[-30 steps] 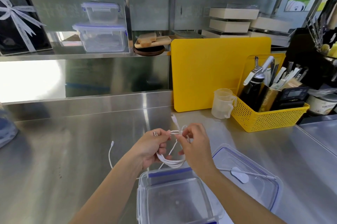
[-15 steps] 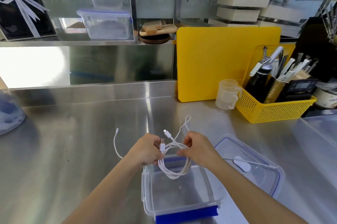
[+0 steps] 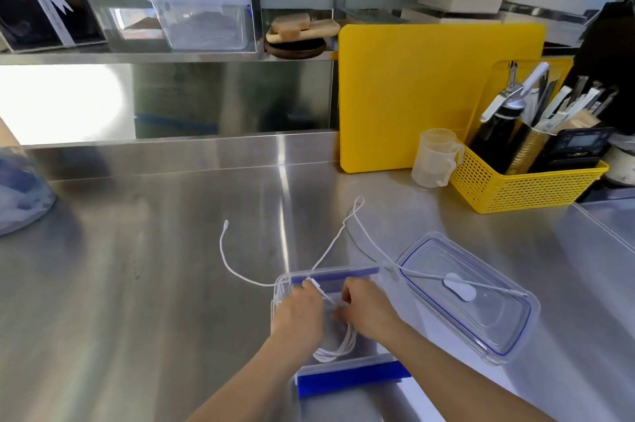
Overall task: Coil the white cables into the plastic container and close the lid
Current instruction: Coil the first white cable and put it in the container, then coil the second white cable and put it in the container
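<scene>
- Here, both hands reach down into a clear plastic container [image 3: 347, 366] on the steel bench [image 3: 137, 284]: the left hand [image 3: 299, 310] and right hand [image 3: 369, 308], fingers curled, press a coiled white cable [image 3: 338, 347] onto its floor.
- Just beyond, a second white cable [image 3: 350, 225] trails loose over the container's far rim onto the bench.
- To the right, touching the container, the lid [image 3: 481, 322] lies flat with a white cable end across it.
- Farther back stand a measuring cup [image 3: 434, 158], yellow basket [image 3: 525, 187] and yellow cutting board [image 3: 412, 95].
</scene>
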The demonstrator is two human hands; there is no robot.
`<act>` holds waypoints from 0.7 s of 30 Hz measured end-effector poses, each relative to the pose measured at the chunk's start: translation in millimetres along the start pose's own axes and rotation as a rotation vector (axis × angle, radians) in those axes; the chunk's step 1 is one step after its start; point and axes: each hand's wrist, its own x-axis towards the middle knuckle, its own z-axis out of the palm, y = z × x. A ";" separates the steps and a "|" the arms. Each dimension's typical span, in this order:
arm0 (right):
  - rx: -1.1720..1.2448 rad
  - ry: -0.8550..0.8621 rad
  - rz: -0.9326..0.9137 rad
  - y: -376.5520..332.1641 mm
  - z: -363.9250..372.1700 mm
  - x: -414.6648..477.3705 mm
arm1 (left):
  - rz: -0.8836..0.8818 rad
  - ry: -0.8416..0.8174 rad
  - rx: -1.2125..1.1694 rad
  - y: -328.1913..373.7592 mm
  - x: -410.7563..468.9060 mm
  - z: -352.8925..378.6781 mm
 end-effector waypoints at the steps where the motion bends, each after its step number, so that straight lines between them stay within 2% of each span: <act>1: -0.036 -0.004 0.005 0.8 2.0 0.0 | -0.002 -0.004 0.025 1.7 0.2 1.9; 7: -0.234 -0.109 0.051 -3.4 6.4 5.8 | 0.012 -0.020 0.161 6.5 3.6 8.8; 10: -0.222 -0.078 -0.008 -2.2 2.3 3.0 | -0.009 -0.055 0.089 1.4 5.9 3.2; 13: -0.195 -0.134 -0.099 -7.5 -20.3 1.1 | -0.013 -0.048 -0.002 -4.3 9.6 -22.1; 17: -0.156 -0.146 -0.291 -24.5 -65.6 5.1 | 0.123 0.131 -0.172 -20.8 26.0 -63.7; 21: -0.114 0.047 -0.416 -38.6 -85.7 19.9 | 0.148 0.396 -0.322 -29.7 48.4 -79.3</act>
